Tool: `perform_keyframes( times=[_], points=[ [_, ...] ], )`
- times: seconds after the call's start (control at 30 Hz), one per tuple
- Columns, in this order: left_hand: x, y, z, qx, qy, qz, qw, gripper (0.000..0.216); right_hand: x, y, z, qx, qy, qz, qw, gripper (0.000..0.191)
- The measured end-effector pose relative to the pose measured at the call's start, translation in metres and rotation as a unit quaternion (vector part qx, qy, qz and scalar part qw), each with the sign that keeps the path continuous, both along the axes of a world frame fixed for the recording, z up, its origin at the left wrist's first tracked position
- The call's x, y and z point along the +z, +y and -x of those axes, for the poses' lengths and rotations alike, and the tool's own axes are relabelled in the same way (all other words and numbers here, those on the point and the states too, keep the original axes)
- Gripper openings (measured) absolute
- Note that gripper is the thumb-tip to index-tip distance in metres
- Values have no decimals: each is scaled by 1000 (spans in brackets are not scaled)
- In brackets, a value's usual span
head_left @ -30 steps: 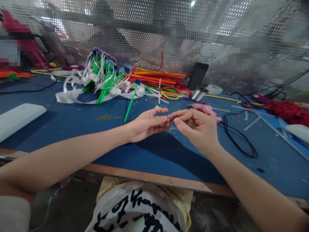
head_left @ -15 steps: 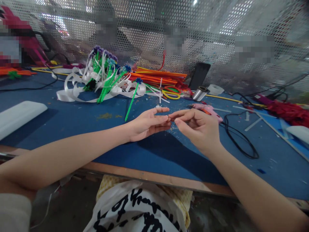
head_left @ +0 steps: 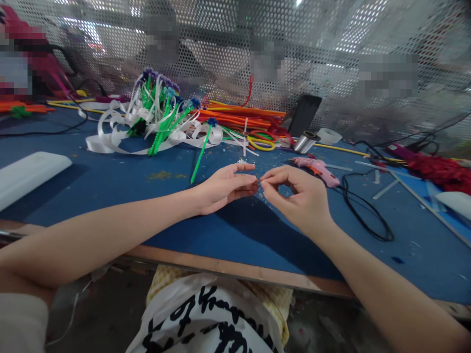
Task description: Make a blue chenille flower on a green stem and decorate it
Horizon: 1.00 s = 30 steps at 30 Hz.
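Over the blue table [head_left: 110, 181] my left hand [head_left: 224, 186] is held flat, fingers stretched to the right and a little apart, with nothing in it. My right hand [head_left: 298, 201] faces it, thumb and forefinger pinched together right at the left fingertips. Anything inside the pinch is too small to see. A small heap of white beads [head_left: 241, 161] lies just beyond the left fingertips. A pink glue gun [head_left: 318, 169] lies behind my right hand. A green stem with a blue tip [head_left: 200, 152] lies by my left hand.
A bunch of green stems with white ribbon [head_left: 154, 122] and orange pipe cleaners [head_left: 239, 115] lie at the back. A silver roll [head_left: 303, 142], a black cable [head_left: 364, 211], a white block [head_left: 29, 171], red material [head_left: 437, 169] and a perforated screen [head_left: 221, 49] surround the work area.
My right hand's thumb and forefinger have closed into a tighter pinch and drawn slightly back from the left fingertips. My left hand has barely moved.
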<state>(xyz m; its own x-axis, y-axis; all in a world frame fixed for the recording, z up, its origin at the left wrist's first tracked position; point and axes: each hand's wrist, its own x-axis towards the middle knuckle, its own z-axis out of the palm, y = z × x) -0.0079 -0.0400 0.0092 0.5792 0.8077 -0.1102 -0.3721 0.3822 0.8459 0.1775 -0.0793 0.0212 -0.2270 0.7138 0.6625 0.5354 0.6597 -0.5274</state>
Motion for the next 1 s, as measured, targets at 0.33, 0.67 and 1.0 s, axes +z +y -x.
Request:
perform_keyframes(
  times=[0.33, 0.67, 1.0],
  points=[
    [-6, 1, 1, 39, 18, -62, 997, 38, 1, 2, -3, -44, -61, -4, 997, 11],
    [-9, 4, 2, 82, 61, -99, 990, 43, 2, 5, -5, -43, -109, 19, 993, 12],
    [-4, -11, -6, -65, -31, -53, 996, 35, -2, 5, 1, -27, 119, 143, 982, 11]
  ],
)
